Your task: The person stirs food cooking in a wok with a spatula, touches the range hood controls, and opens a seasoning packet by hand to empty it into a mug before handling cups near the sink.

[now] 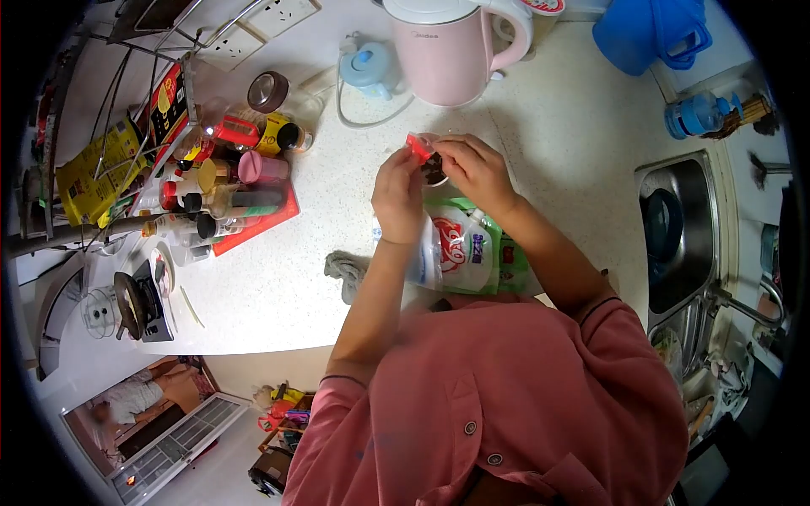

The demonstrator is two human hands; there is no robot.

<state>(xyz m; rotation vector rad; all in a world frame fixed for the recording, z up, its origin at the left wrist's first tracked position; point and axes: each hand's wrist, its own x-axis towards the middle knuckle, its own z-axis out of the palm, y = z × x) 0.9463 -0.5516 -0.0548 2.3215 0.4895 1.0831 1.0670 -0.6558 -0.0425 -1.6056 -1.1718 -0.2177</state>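
Over the counter, my left hand (pixel 398 192) pinches a small red packet (pixel 418 148) between its fingertips. The fingers of my right hand (pixel 477 171) are closed at the packet's right edge. Just below the fingers is a small cup (pixel 434 175) with dark contents, partly hidden by both hands. Between my forearms lies a white and green plastic pouch (pixel 460 249) with a red printed design and a spout. A grey cloth (pixel 344 274) rests left of my left forearm.
A pink kettle (pixel 443 55) and a light blue lidded item (pixel 367 66) stand at the back. Several bottles and jars crowd a red tray (pixel 278 218) at left. A blue jug (pixel 645 34) is back right, beyond the sink (pixel 717 194). Another person (pixel 135 396) is seen through a doorway.
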